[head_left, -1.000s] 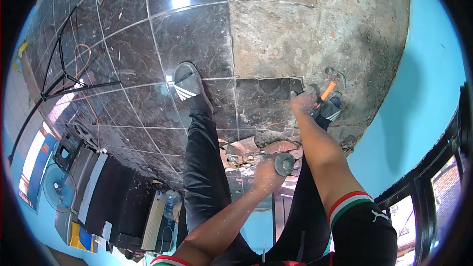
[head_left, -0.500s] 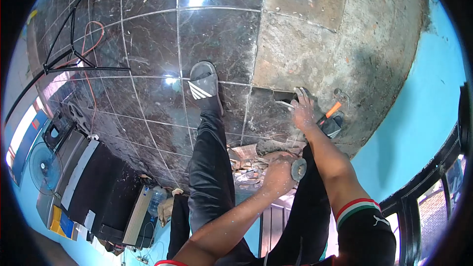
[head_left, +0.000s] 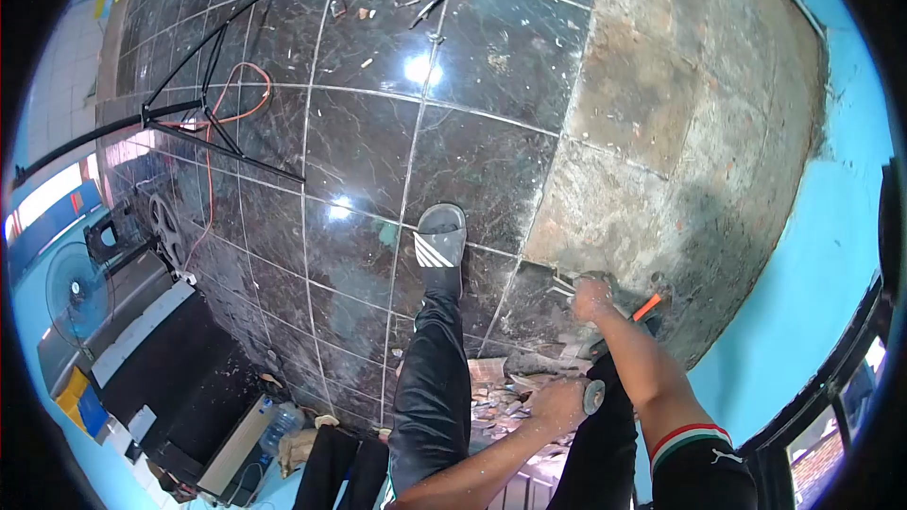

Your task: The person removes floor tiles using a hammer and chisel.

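Observation:
My left hand is closed around a metal chisel with a round flat head, held over a heap of broken tile pieces. My right hand rests with curled fingers at the broken edge of a dark floor tile, where the tiling meets bare cement. Whether it grips a fragment is unclear. An orange-handled hammer lies just beside that hand. My foot in a striped sandal stands on the tiles.
Glossy dark tiles cover most of the floor. A black metal frame and an orange cable lie at the left. A fan, a black cabinet and a plastic bottle stand along the blue wall.
My right hand let go of the hammer and moved to the broken tile edge. The hammer now lies beside it. My head tilted, so the hands sit lower in view.

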Motion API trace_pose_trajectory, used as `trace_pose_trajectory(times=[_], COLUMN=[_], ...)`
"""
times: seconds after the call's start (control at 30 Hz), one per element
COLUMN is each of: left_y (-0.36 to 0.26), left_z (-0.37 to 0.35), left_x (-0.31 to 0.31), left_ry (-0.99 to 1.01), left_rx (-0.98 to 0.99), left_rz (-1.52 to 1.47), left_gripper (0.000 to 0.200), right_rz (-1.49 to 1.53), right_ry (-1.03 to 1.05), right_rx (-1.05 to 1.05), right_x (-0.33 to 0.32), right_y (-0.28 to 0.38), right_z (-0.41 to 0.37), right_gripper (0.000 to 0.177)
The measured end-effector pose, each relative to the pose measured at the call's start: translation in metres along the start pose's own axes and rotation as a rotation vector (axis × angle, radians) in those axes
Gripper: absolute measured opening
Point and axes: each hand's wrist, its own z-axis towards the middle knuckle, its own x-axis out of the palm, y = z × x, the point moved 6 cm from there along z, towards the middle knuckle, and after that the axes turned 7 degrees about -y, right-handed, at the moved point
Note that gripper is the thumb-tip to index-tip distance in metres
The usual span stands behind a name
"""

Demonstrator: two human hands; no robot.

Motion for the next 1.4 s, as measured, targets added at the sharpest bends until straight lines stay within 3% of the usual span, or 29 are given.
trace_pose_trajectory(times=[0.03, 0.13, 0.2, 0.23, 0.3, 0.37, 0.4, 0.43, 0.47, 0.5, 0.53, 0.57, 0.73, 0.8, 0.83, 0.9, 0.97, 1.03, 1.13, 1.23, 1.4], left_y=[-0.002, -0.007, -0.008, -0.009, -0.008, -0.006, -0.005, -0.004, -0.004, -0.003, -0.003, -0.004, -0.002, 0.001, 0.006, 0.017, 0.022, 0.022, 0.025, 0.023, 0.030], left_z=[0.000, -0.002, -0.001, -0.002, -0.003, -0.002, -0.001, 0.000, 0.001, 0.002, 0.000, 0.001, -0.002, -0.002, -0.001, 0.000, 0.003, 0.003, 0.006, 0.003, 0.006], left_x=[-0.005, -0.016, -0.018, -0.021, -0.026, -0.033, -0.036, -0.036, -0.035, -0.031, -0.029, -0.029, -0.026, -0.030, -0.030, -0.029, -0.032, -0.041, -0.029, -0.023, -0.006], left_ry=[0.001, 0.071, -0.029, -0.080, -0.092, -0.102, -0.103, -0.102, -0.121, -0.136, -0.148, -0.156, -0.128, -0.077, -0.050, 0.000, -0.023, -0.036, -0.008, -0.083, -0.003], left_rx=[0.004, 0.016, 0.059, 0.076, 0.053, 0.034, 0.029, 0.023, 0.045, 0.066, 0.086, 0.092, 0.069, 0.041, -0.028, -0.160, -0.172, -0.172, -0.166, -0.141, -0.118], left_rz=[-0.016, 0.023, -0.019, -0.038, -0.048, -0.060, -0.069, -0.077, -0.072, -0.066, -0.062, -0.073, -0.062, -0.018, -0.004, 0.034, 0.118, 0.115, 0.053, 0.095, 0.131], left_gripper=[0.023, 0.026, 0.028, 0.028, 0.028, 0.029, 0.030, 0.031, 0.032, 0.032, 0.033, 0.033, 0.034, 0.032, 0.030, 0.027, 0.033, 0.033, 0.030, 0.023, 0.023], right_rz=[0.032, 0.197, 0.361, 0.311, 0.549, 0.703, 0.759, 0.981, 1.149, 1.222, 1.143, 1.278, 1.019, 0.535, 0.517, 0.259, 0.038, 0.010, 0.069, 0.159, 0.287], right_ry=[-0.009, -0.363, -0.426, -0.677, -0.599, -0.670, -0.738, -0.824, -0.653, -0.675, -0.598, -0.569, -0.671, -0.902, -0.877, -0.635, -0.617, -0.657, -0.559, -0.651, -0.246], right_rx=[-0.002, -0.032, -0.018, -0.028, -0.100, -0.230, -0.197, -0.329, -0.309, -0.409, -0.421, -0.438, -0.300, -0.344, -0.290, -0.148, -0.157, -0.266, -0.128, -0.040, -0.063], right_x=[-0.015, -0.074, -0.130, -0.173, -0.250, -0.308, -0.335, -0.370, -0.394, -0.420, -0.435, -0.438, -0.360, -0.280, -0.237, -0.144, -0.058, -0.032, 0.009, 0.002, 0.013], right_y=[0.006, 0.025, 0.046, 0.066, 0.099, 0.127, 0.139, 0.156, 0.169, 0.184, 0.191, 0.192, 0.148, 0.111, 0.097, 0.071, 0.059, 0.077, 0.083, 0.081, 0.065], right_z=[0.000, 0.020, 0.036, 0.032, 0.043, 0.088, 0.113, 0.104, 0.116, 0.092, 0.107, 0.118, 0.103, 0.120, 0.101, 0.083, 0.059, 0.003, -0.011, -0.007, 0.012], right_gripper=[0.042, 0.043, 0.047, 0.047, 0.043, 0.043, 0.028, 0.030, 0.031, 0.031, 0.032, 0.036, 0.039, 0.039, 0.039, 0.054, 0.064, 0.070, 0.072, 0.072, 0.043])
